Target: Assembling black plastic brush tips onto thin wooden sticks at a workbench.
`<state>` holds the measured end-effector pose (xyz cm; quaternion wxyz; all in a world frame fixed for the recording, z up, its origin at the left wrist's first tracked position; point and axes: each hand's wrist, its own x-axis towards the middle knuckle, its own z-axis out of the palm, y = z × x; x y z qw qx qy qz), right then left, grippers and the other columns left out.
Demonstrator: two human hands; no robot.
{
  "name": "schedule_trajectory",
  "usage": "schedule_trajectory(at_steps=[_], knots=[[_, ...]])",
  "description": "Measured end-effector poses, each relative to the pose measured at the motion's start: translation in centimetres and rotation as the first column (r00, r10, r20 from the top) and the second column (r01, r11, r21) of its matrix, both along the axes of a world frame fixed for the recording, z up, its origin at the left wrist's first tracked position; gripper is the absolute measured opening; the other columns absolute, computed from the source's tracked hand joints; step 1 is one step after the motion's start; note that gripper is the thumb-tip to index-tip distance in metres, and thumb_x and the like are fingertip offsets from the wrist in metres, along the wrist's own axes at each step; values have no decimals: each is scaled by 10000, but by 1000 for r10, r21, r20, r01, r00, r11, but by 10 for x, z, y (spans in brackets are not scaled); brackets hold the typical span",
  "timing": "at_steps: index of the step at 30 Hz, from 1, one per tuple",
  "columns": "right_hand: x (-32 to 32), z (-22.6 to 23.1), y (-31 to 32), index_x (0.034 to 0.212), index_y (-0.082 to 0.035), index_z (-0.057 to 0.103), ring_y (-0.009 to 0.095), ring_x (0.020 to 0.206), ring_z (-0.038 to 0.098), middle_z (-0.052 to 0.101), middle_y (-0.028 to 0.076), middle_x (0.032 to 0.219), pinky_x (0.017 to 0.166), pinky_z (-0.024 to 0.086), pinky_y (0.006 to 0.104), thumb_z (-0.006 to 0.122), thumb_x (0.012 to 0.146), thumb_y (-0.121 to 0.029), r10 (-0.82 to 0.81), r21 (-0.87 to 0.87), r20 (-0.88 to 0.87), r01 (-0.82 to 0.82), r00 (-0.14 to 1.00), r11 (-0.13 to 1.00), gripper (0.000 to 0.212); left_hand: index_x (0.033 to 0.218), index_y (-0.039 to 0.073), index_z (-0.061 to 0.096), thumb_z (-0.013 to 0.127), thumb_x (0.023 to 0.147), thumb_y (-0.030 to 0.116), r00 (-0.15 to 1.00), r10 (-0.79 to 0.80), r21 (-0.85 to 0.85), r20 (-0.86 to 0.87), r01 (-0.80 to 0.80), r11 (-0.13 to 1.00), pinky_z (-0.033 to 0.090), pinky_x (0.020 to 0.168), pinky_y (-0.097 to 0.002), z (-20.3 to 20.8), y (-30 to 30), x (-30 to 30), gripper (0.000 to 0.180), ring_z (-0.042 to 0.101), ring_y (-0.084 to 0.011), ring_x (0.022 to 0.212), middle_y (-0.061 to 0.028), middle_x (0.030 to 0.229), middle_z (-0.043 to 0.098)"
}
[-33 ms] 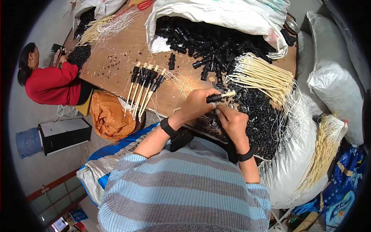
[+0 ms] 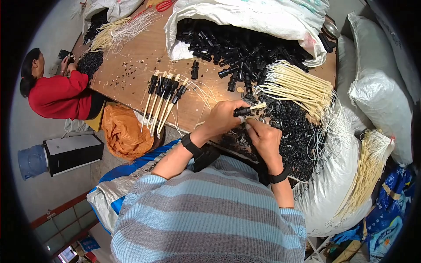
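Observation:
My left hand [image 2: 221,117] is closed around a black plastic connector [image 2: 241,112]. A cream tube [image 2: 259,106] sticks out of its right end. Just below, my right hand [image 2: 265,138] is in a pinch close to the left fingertips; what lies between its fingers is too small to make out. Left of my hands lies a row of several black connectors with cream tubes through them [image 2: 164,90]. Beyond my right hand, a bundle of cream tubes with white strings [image 2: 302,90] rests beside a heap of small black parts [image 2: 294,131].
A white sack [image 2: 250,17] spills more black connectors [image 2: 245,59] onto the wooden table [image 2: 127,87]. One connector [image 2: 194,70] stands apart. Full white sacks [image 2: 375,74] crowd the right side. A person in red [image 2: 59,94] sits at the left, near an orange bag [image 2: 125,133].

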<state>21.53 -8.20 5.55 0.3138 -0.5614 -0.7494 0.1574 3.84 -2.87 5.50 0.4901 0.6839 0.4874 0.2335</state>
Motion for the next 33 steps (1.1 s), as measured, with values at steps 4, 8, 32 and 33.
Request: schedule_trajectory(at_steps=[4, 8, 32, 33], knots=[[5, 0, -1, 899, -69, 720, 250, 548, 637, 666, 112, 694, 509, 488, 323, 678, 808, -103, -79, 0, -30, 79, 996, 997, 106, 1097, 32, 621, 600, 715, -20, 994, 18, 237, -112, 9, 971, 493, 833, -393, -11, -1, -11, 386, 633, -345, 934, -156, 989, 666], [7, -1, 3, 913, -95, 711, 253, 524, 626, 639, 103, 631, 474, 474, 341, 666, 781, -103, -61, 87, -16, 62, 998, 994, 140, 1086, 47, 616, 590, 704, -34, 989, -21, 345, -149, 72, 936, 493, 818, -409, -13, -3, -14, 391, 626, -354, 930, -161, 981, 659], [-9, -1, -3, 1057, -51, 658, 312, 639, 659, 649, 170, 746, 573, 501, 348, 640, 866, -99, -6, -72, -386, -24, 923, 997, 197, 888, 55, 663, 665, 676, -69, 961, -177, 483, 213, 54, 874, 499, 716, -297, -1, -2, -10, 246, 622, -203, 799, -62, 827, 639], [-6, -4, -4, 1057, -51, 658, 312, 639, 659, 649, 170, 746, 573, 501, 348, 640, 866, -99, -8, -72, -387, -22, 922, 997, 197, 860, 59, 667, 670, 679, -62, 946, -212, 462, 245, 78, 883, 502, 718, -306, 0, -4, -11, 218, 623, -213, 800, -58, 820, 639]])
